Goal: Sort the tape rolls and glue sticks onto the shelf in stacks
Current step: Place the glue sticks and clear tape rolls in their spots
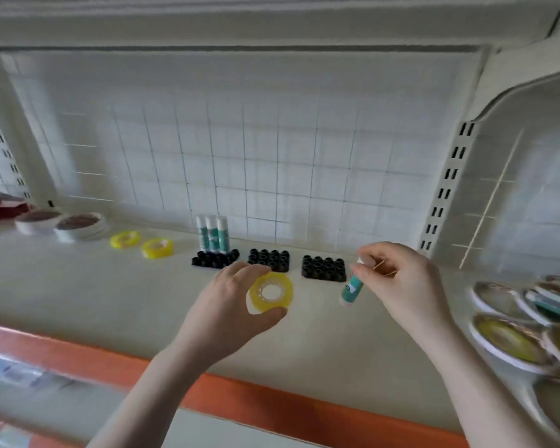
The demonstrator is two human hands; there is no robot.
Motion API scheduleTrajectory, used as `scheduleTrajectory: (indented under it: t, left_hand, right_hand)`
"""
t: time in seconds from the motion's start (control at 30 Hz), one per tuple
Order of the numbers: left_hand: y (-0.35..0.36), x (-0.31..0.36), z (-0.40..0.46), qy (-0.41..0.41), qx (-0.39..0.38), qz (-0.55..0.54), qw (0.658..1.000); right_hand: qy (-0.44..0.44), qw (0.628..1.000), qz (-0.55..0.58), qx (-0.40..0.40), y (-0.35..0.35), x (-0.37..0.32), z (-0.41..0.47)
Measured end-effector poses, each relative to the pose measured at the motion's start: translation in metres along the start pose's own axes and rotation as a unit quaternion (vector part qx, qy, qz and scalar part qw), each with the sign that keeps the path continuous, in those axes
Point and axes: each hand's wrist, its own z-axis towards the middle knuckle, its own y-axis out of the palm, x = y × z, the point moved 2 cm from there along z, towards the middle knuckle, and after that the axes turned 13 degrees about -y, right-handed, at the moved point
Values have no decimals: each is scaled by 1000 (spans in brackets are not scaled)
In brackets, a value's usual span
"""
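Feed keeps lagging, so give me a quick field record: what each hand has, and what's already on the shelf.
left hand: grips yellow tape roll above shelf
right hand: pinches glue stick by its white cap, body hanging tilted
placed tape: two yellow rolls lying flat, side by side
placed glue: three glue sticks upright at the back wall
other: three black trays in a row

Pale cream shelf board (88, 295) with an orange front edge. Beyond the held yellow roll: three black studded plastic blocks (268, 259), three upright teal-and-white glue sticks (212, 233). Farther left: two flat yellow tape rolls (142, 244), two white-rimmed round tins (60, 223). Right of the held stick: overlapping round lidded tins (511, 341).
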Motion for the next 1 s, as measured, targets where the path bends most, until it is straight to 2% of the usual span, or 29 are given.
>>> scheduleTrajectory:
  t: [0.2,0.37,0.67,1.0]
  left_hand:
    - [-53,-96,36,-19,-1,-4,1000]
    - [-70,-144,54,-27,-17,-2,999]
    - [-67,-176,70,-48,-34,9,998]
    - [-57,-186,75,-72,-55,24,996]
  right_hand:
    - [33,999,-14,-16,97,-39,36]
    - [54,998,-19,-22,146,-60,66]
    - [43,996,-55,-50,198,-64,94]
    - [56,990,-93,-85,208,-40,106]
